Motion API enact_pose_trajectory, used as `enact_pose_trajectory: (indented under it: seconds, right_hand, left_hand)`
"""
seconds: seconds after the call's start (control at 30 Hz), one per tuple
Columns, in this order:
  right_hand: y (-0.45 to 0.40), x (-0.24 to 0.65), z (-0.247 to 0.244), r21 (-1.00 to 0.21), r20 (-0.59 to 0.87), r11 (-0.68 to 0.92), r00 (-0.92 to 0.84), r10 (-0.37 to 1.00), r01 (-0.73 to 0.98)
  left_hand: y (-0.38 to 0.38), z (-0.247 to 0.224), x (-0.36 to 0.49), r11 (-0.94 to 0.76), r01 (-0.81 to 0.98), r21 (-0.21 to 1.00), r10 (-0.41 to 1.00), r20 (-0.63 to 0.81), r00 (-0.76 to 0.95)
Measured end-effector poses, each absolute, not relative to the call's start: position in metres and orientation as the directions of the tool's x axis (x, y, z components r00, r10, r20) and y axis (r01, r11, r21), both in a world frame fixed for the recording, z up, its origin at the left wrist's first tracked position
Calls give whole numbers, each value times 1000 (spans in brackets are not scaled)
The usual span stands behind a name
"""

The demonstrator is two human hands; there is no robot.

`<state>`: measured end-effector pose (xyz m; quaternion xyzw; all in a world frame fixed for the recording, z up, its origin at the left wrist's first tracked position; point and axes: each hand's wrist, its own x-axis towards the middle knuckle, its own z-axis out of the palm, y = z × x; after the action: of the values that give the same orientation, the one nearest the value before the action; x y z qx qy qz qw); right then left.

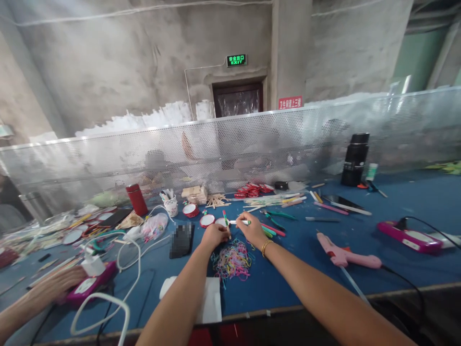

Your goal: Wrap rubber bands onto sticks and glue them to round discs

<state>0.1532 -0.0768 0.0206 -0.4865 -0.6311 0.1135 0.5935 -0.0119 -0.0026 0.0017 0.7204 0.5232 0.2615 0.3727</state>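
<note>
My left hand point(215, 235) is closed on a small wooden stick point(225, 217), held nearly upright and coloured red and green toward its top. From the other side, my right hand point(254, 230) grips a white marker pen point(246, 222) with a green end, its tip pointing left at the stick. Just below both hands lies a pile of multicoloured loops point(234, 261), thin like rubber bands or string. Small round red-rimmed pieces with white faces, one of them a disc point(207, 220), sit right behind my left hand.
A phone point(181, 240) and white paper point(212, 300) lie left of the pile. Pliers point(275, 218) and a pink glue gun point(345, 254) are to the right. Another person's hand point(68, 278) rests by a purple power strip point(95, 283) with looping cables. A black bottle point(356, 161) stands far right.
</note>
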Motion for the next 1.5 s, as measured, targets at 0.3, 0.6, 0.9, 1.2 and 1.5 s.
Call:
enact_pose_trajectory:
  seconds: [0.3, 0.6, 0.9, 1.2, 1.5]
  right_hand:
    - [-77, 152, 21, -715, 648, 525, 157, 745, 462]
    - [-76, 152, 21, -716, 645, 519, 158, 748, 466]
    - [-77, 152, 21, -720, 647, 518, 179, 741, 461]
    - [-79, 151, 23, -735, 634, 511, 183, 752, 445]
    - [-80, 149, 24, -742, 626, 515, 166, 762, 430]
  left_hand:
    - [-1, 0, -12, -185, 573, 799, 948, -10, 319]
    - [-8, 8, -9, -154, 527, 836, 950, -21, 312]
    - [-11, 11, -9, -154, 542, 826, 951, -26, 309]
    - [-5, 4, -12, -170, 523, 835, 947, -9, 322]
    - [-9, 2, -14, -142, 505, 851, 954, -19, 301]
